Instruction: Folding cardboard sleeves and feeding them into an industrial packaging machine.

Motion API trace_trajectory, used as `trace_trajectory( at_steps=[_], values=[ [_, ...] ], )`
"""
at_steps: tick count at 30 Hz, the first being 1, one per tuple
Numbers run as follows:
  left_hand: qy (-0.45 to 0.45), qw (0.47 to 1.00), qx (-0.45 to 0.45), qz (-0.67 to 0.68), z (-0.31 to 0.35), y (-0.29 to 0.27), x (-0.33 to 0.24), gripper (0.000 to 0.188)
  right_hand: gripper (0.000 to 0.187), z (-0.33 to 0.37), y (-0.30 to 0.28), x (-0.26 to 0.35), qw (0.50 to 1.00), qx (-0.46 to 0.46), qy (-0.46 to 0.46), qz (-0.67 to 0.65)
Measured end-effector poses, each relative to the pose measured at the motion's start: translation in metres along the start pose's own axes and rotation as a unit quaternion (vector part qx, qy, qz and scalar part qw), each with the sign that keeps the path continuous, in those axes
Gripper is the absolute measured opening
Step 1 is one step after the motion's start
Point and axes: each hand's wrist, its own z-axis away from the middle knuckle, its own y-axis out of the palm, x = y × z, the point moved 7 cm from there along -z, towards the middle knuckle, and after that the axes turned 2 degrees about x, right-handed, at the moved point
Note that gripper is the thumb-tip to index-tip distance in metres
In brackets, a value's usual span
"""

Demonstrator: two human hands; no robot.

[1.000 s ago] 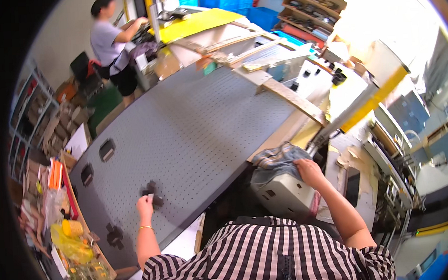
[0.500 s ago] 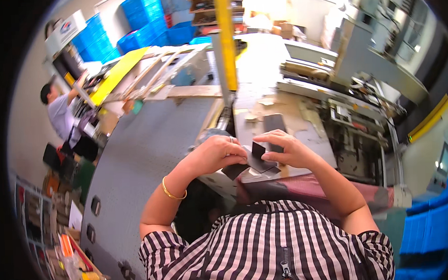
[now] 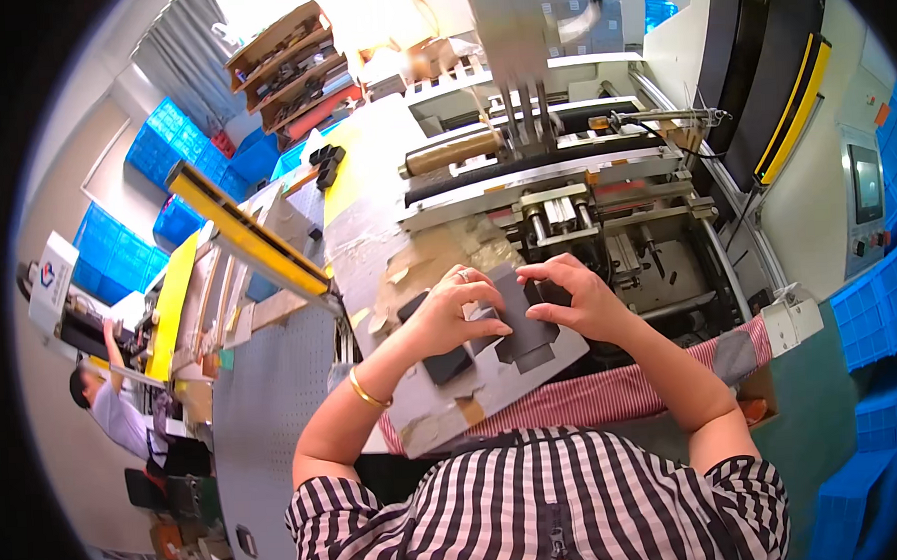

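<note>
Dark flat carton blanks [image 3: 527, 327] lie gripped under both hands' fingers, left hand [image 3: 450, 315] and right hand [image 3: 575, 296] squaring the stack on the worn feed board [image 3: 444, 405].

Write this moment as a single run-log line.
left hand: pressing on dark flat piece | right hand: gripping its far edge | support: grey cardboard sheet | beyond: feeder machine

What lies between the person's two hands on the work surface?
In the head view, a dark grey flat piece lies between the left hand and the right hand; fingers of both touch it.
</note>
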Motion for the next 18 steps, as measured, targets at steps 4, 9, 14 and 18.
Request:
trace_trajectory(
  at_steps=[4, 9, 14, 18],
  values=[
    [0.024, 0.994, -0.109, 0.006, -0.06, -0.013, 0.031, 0.036, 0.059, -0.04, -0.052, -0.025, 0.985, -0.065, -0.046, 0.152],
    [0.021, 0.978, -0.165, 0.125, -0.172, -0.06, 0.124, 0.045, 0.061, -0.135, -0.12, -0.134, 0.995, -0.025, 0.089, -0.047],
    [-0.017, 0.964, -0.205, 0.169, -0.269, -0.125, 0.154, 0.059, 0.064, -0.224, -0.191, -0.185, 0.992, -0.058, 0.067, -0.088],
    [0.015, 0.974, -0.224, 0.021, -0.284, -0.154, 0.151, 0.07, 0.064, -0.256, -0.209, -0.152, 0.995, -0.049, 0.02, 0.086]
  ],
)
